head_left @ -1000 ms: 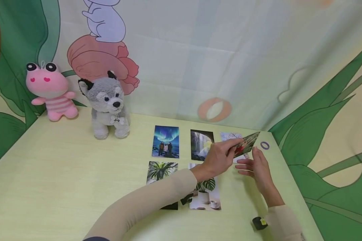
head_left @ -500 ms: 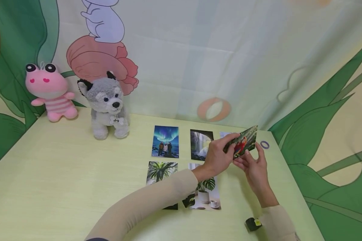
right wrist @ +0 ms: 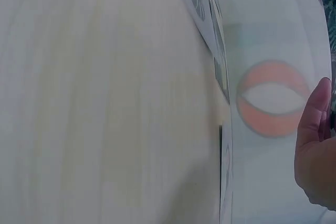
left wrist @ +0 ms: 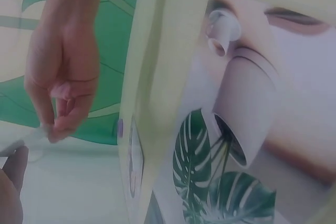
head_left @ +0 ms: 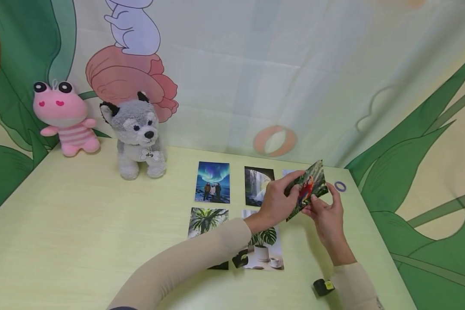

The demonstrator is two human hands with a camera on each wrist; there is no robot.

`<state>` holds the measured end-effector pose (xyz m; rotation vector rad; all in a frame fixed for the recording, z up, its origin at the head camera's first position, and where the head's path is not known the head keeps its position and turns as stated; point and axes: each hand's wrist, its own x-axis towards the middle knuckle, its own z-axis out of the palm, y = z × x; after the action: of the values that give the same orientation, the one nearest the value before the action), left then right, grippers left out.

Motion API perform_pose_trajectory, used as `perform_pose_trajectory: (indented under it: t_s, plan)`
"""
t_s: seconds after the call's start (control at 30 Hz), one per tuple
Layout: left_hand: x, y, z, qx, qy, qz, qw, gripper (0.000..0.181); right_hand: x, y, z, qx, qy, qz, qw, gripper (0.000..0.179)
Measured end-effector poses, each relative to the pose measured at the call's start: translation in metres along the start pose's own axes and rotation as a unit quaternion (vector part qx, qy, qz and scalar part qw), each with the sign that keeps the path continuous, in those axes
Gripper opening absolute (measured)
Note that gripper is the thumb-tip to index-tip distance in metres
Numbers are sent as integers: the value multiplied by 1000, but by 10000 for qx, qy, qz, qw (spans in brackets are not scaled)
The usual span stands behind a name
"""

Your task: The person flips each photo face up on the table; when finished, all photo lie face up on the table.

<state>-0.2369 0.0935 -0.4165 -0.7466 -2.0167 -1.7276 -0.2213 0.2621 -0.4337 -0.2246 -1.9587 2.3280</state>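
Observation:
A photo card (head_left: 308,186) with a red parrot on it is raised above the table's far right part, tilted. My left hand (head_left: 276,201) grips the card's left side. The fingers and thumb of my right hand (head_left: 327,217) pinch its lower right edge. In the left wrist view, the right hand (left wrist: 65,72) shows at upper left with its fingertips on the card's edge. The right wrist view catches the right hand (right wrist: 315,158) at the card's side. Behind the hands, a pale photo card (head_left: 288,172) is mostly hidden.
On the table (head_left: 81,224) lie an aurora photo (head_left: 212,182), a waterfall photo (head_left: 257,185), a palm-like plant photo (head_left: 207,220) and a monstera photo (head_left: 265,254). A purple ring (head_left: 340,186) lies far right. A plush husky (head_left: 141,137) and pink plush frog (head_left: 67,118) are at back left.
My right hand, apart from the parrot card a second ago, has moved onto its edge and now pinches it. The card has turned more upright, its picture facing me more. The other photos stay put.

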Motion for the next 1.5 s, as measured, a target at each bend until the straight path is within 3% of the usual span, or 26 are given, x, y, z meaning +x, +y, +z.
perform_pose_trajectory:
  t_s: [0.2, 0.4, 0.53, 0.77, 0.93, 1.1, 1.3, 1.4, 1.5]
  plan:
    - [-3, -4, -9, -30, -252, -120, 9996, 46, 0, -3, -4, -552, 153, -84, 9983, 60]
    - [-3, -8, -15, 254, -544, -12, 9982, 48, -2, -5, -8, -1001, 254, -193, 9945, 62]
    - [-3, -9, -19, 279, -689, -98, 9972, 45, -3, -9, -15, -1144, 73, -394, 9926, 59]
    - [-4, -6, -23, 578, -1287, -364, 9893, 30, -4, -15, -34, -1428, -500, -1000, 9834, 57]
    - [-6, -7, -23, 1152, -1654, -131, 9794, 28, -4, -12, -42, -1879, -537, -1006, 9755, 61]
    - [-7, -11, -23, 1789, -2178, 126, 9594, 29, -3, -11, -46, -2658, -342, -923, 9590, 66]
    - [-10, -10, -19, 2425, -3101, 69, 9192, 33, -4, -11, -51, -3463, -159, -1012, 9325, 68]
    - [-11, -8, -16, 2716, -3369, -3, 9015, 34, -6, -12, -51, -3814, -166, -1164, 9169, 67]
    - [-13, -7, -12, 2914, -3544, 25, 8885, 33, -7, -13, -53, -4167, -221, -1276, 8998, 66]
